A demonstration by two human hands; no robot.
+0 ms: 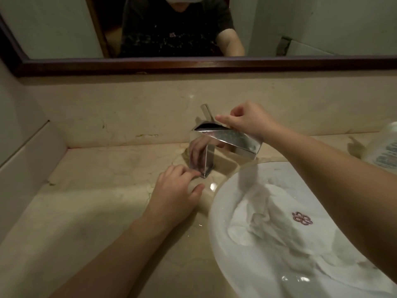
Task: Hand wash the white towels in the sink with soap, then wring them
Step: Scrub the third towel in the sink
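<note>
White towels (266,220) lie crumpled in the round white sink (223,250) at the lower right; one bears a small red flower emblem. A chrome box-shaped faucet (214,145) stands behind the sink, and water pours from its spout onto the towels. My right hand (247,120) rests on top of the faucet, fingers lightly curled at its lever. My left hand (178,192) lies on the beige counter left of the sink, its fingertips touching the foot of the faucet. It holds nothing that I can see.
A white plastic bottle (384,147) with a printed label stands on the counter at the far right. The marble counter (86,201) stretches left to a side wall. A dark-framed mirror (193,65) hangs above the backsplash.
</note>
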